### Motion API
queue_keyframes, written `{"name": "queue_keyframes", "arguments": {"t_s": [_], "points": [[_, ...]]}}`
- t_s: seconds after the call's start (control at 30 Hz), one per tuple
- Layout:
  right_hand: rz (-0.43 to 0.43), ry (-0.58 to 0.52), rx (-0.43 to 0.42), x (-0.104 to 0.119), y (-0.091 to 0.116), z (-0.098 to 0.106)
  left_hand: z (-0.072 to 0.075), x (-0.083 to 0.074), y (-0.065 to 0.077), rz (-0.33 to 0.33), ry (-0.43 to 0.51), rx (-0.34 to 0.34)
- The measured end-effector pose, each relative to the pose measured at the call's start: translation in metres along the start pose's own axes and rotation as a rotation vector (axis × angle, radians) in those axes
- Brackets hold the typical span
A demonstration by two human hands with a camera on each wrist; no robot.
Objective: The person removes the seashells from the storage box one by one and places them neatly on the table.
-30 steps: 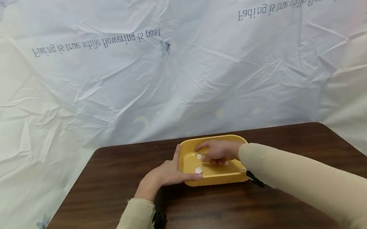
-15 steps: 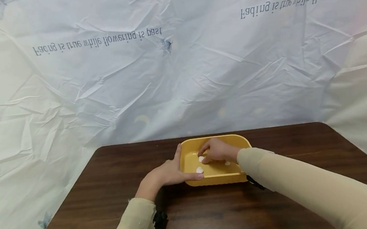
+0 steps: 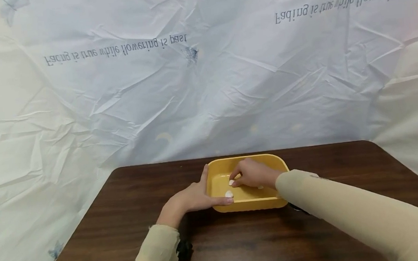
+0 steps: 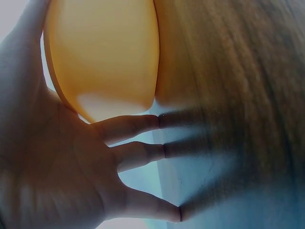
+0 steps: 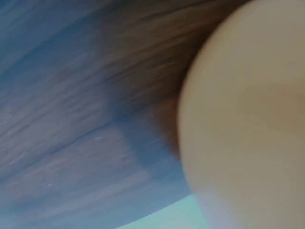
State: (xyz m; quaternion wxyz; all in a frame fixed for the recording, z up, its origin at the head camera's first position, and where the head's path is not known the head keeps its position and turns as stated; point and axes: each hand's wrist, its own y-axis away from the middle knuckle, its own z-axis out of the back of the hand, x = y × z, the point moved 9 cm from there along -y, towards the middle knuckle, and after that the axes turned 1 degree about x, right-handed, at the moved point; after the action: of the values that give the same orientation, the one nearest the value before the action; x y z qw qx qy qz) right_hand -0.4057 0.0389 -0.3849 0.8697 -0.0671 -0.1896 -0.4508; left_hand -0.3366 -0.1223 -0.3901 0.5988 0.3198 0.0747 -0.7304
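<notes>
A yellow rectangular tub (image 3: 250, 204) stands near the far edge of the table. My left hand (image 3: 190, 196) spans its left end, the thumb lying along the near rim and the index finger reaching toward the far corner. In the left wrist view, the other fingers (image 4: 138, 155) extend straight beside the tub's wall, tips at the tabletop. Inside the tub, my right hand (image 3: 253, 174) pinches a small white piece (image 3: 231, 183) between thumb and index finger. Another white piece (image 3: 229, 194) lies by my left thumb, and a third (image 3: 260, 187) shows partly beneath my right hand.
Dark wood-grain tabletop (image 3: 219, 245) surrounds the tub. Behind the table hangs a wrinkled pale curtain (image 3: 206, 97) with printed lettering. The tub's outer wall (image 5: 243, 109) fills the right side of the right wrist view, its right hand out of sight there.
My right thumb and index finger have closed in on the white piece, and the hand's other fingers have drawn in. My left hand keeps its place at the tub.
</notes>
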Motion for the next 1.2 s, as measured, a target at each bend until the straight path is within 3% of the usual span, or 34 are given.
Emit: {"name": "queue_keyframes", "arguments": {"t_s": [0.13, 0.3, 0.47, 0.63, 0.73, 0.87, 1.03, 1.2], "points": [[0.059, 0.057, -0.046, 0.006, 0.008, 0.007, -0.001, 0.002, -0.003, 0.003, 0.001, -0.005], [0.087, -0.071, -0.098, 0.015, 0.024, 0.033, -0.001, 0.002, -0.006, -0.002, -0.021, -0.017], [0.203, -0.126, -0.177, 0.044, 0.047, 0.059, -0.001, 0.003, -0.005, -0.003, -0.023, -0.016], [0.250, -0.195, -0.241, 0.073, 0.075, 0.067, -0.003, 0.003, -0.004, -0.005, -0.016, -0.013], [0.246, -0.287, -0.276, 0.082, 0.092, 0.059, -0.003, 0.002, -0.005, -0.015, -0.027, -0.015], [0.231, -0.425, -0.283, 0.087, 0.110, 0.030, -0.001, -0.003, -0.007, -0.053, -0.044, -0.012], [0.245, -0.572, -0.233, 0.091, 0.123, -0.016, -0.002, -0.007, -0.006, -0.065, 0.002, -0.012], [0.211, -0.600, -0.151, 0.096, 0.123, -0.049, -0.003, -0.005, -0.005, -0.043, 0.010, -0.015]]}}
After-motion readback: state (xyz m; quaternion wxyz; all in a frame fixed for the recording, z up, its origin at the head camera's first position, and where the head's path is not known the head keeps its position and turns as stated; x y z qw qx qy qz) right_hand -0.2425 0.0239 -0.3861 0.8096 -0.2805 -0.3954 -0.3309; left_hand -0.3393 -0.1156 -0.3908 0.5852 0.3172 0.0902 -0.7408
